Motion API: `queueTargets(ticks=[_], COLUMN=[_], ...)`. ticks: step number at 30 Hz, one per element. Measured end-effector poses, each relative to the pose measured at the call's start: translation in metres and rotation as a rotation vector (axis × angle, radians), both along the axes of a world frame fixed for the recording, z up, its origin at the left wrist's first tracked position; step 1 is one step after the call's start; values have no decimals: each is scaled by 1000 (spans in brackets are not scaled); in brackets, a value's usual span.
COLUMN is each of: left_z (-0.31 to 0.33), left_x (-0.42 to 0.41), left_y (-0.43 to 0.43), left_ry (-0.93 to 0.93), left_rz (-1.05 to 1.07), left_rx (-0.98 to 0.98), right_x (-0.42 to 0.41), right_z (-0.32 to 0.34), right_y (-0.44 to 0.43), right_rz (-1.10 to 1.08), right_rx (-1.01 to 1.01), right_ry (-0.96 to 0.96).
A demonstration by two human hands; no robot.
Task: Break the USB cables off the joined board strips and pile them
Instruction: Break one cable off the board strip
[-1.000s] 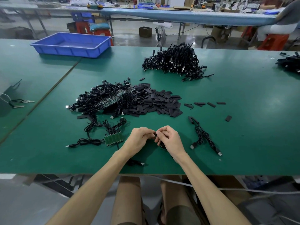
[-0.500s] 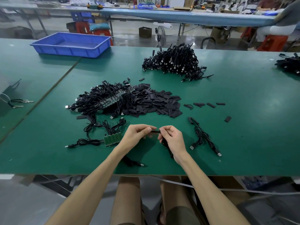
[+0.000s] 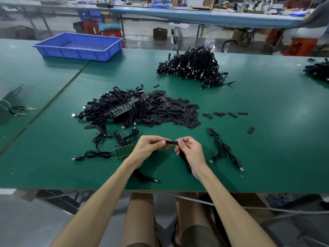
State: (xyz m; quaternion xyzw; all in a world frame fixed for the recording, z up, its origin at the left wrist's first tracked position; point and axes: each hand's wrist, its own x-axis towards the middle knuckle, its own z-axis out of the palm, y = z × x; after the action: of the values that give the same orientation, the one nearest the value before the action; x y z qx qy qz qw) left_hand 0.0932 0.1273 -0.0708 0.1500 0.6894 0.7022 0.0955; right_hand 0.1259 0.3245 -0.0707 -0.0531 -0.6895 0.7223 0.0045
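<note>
Left hand (image 3: 147,148) and right hand (image 3: 191,151) pinch the USB cable (image 3: 171,142) end, its length running left-right.

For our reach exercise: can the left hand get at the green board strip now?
Probably yes: the green board strip lies beside the left hand, nothing between, though that hand must first release the black sleeve it pinches.

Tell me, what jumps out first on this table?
The left hand and right hand pinch a short black piece near the front edge. Beyond them sprawls a tangle of black USB cables, with a tidier cable heap farther back and a blue tray far left.
</note>
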Motion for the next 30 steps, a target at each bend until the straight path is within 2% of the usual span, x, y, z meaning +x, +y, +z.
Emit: queueTargets(ticks=[12, 22, 30], left_z=[3, 8, 6], left_x=[2, 6, 7], left_y=[6, 9, 11], left_ry=[35, 13, 22], left_rz=[109, 139, 147], left_rx=[-50, 14, -56], right_x=[1, 0, 1], right_z=[0, -1, 0], right_y=[-4, -4, -3], right_rz=[-12, -32, -1], right_rx=[48, 61, 81], right_ry=[17, 9, 8])
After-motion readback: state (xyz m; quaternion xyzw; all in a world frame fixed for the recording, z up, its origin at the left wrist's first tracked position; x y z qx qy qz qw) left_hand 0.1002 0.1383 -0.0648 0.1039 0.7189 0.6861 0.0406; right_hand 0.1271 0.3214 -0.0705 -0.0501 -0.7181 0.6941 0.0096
